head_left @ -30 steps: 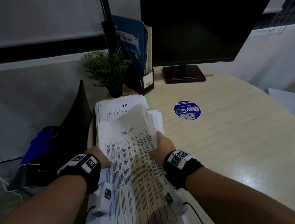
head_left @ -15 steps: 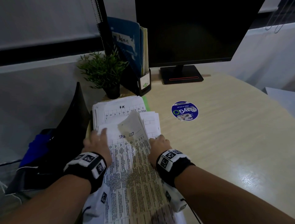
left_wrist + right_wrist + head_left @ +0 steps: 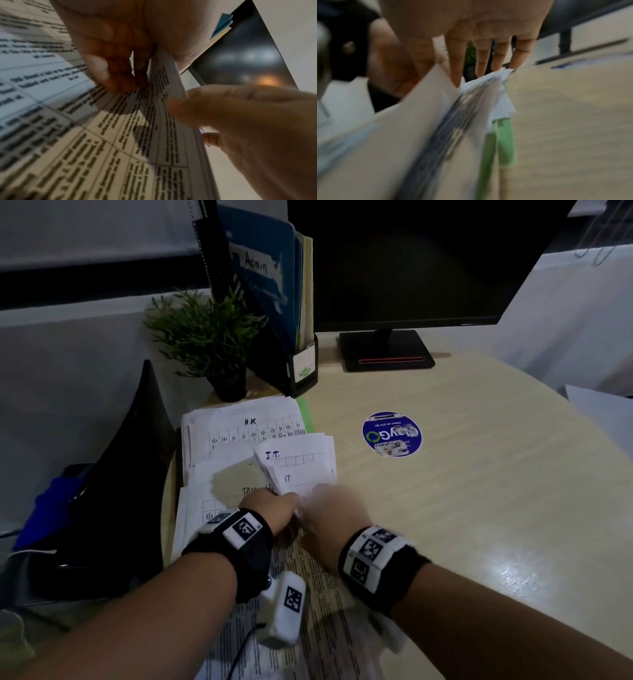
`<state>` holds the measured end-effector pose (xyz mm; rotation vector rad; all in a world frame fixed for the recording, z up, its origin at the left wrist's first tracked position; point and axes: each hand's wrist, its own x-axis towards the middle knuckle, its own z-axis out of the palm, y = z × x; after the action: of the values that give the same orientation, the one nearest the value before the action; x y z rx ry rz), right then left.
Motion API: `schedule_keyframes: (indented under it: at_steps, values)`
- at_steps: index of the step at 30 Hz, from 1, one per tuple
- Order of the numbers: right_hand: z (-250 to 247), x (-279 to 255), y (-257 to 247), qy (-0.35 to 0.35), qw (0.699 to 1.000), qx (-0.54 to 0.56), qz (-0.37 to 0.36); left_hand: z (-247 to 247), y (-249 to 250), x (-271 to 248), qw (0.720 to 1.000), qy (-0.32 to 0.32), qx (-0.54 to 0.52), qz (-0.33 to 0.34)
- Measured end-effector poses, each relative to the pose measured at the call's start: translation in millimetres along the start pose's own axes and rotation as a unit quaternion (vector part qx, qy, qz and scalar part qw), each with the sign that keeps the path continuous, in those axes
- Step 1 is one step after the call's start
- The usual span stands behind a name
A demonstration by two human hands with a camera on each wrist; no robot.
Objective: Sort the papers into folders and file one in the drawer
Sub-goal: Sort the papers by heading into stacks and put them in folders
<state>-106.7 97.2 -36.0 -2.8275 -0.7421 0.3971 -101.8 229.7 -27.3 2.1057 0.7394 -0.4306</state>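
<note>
A loose pile of printed papers (image 3: 239, 433) lies on the left of the desk (image 3: 479, 525), over a green folder (image 3: 304, 414) (image 3: 503, 142). An "H.K" sheet tops the far end and "IT" sheets (image 3: 301, 460) show on the right. My left hand (image 3: 270, 508) (image 3: 111, 70) grips the raised right edge of the "Task list" sheet (image 3: 236, 484) with curled fingers. My right hand (image 3: 334, 508) (image 3: 481, 56), blurred, touches it from the right. Its fingers are straight, with a sheet corner between thumb and index finger. No drawer is in view.
A black file holder (image 3: 301, 371) with a blue "Admin" folder (image 3: 263, 268) stands at the back, with a small potted plant (image 3: 209, 337) to its left and a monitor (image 3: 394, 261) to its right. A round blue sticker (image 3: 392, 434) lies mid-desk. A black chair (image 3: 113, 474) stands left.
My left hand has moved right from the pile's left edge to the lifted sheet. The top sheet has folded further over, uncovering the "IT" sheets. Both hands now meet.
</note>
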Motion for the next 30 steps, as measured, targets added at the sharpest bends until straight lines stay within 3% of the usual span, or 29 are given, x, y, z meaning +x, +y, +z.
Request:
schedule_keyframes:
  at_steps: [2, 4, 5, 9, 13, 16, 19, 23, 25, 28, 30]
  values:
    - [-8, 10, 13, -0.051, 0.994, 0.096, 0.013, 0, -3, 4, 1.0, 0.002, 0.008, 0.001]
    - [-14, 26, 29, -0.043, 0.975, 0.213, 0.048, -1, -7, 7, 1.0, -0.006, 0.009, 0.005]
    - [-17, 34, 37, -0.038, 0.972, 0.221, 0.063, -1, -8, 7, 1.0, -0.013, 0.011, 0.008]
    - [-28, 63, 50, -0.056, 0.996, 0.054, 0.047, -2, -13, 11, 0.999, -0.034, 0.024, 0.019]
    - [-27, 80, 45, -0.123, 0.989, 0.049, 0.069, -3, -16, 13, 0.998, -0.049, 0.015, 0.023]
    - [-29, 85, 46, -0.108, 0.972, 0.168, 0.128, -4, -16, 14, 0.998, -0.06, 0.0, 0.013]
    - [-31, 75, 42, -0.083, 0.94, 0.311, 0.112, -6, -17, 13, 0.996, -0.068, -0.058, -0.005]
    - [-20, 40, 16, -0.186, 0.888, 0.418, 0.038, -10, -22, 9, 0.98, -0.114, -0.165, -0.01]
    - [-8, 27, 4, -0.187, 0.908, 0.374, 0.033, -12, -22, 5, 0.964, -0.158, -0.213, -0.002]
    - [-4, 17, -5, -0.123, 0.953, 0.267, 0.076, -11, -17, -1, 0.958, -0.193, -0.21, 0.001]
    - [-6, 13, -3, -0.099, 0.954, 0.263, 0.106, -12, -15, -7, 0.968, -0.199, -0.153, 0.017]
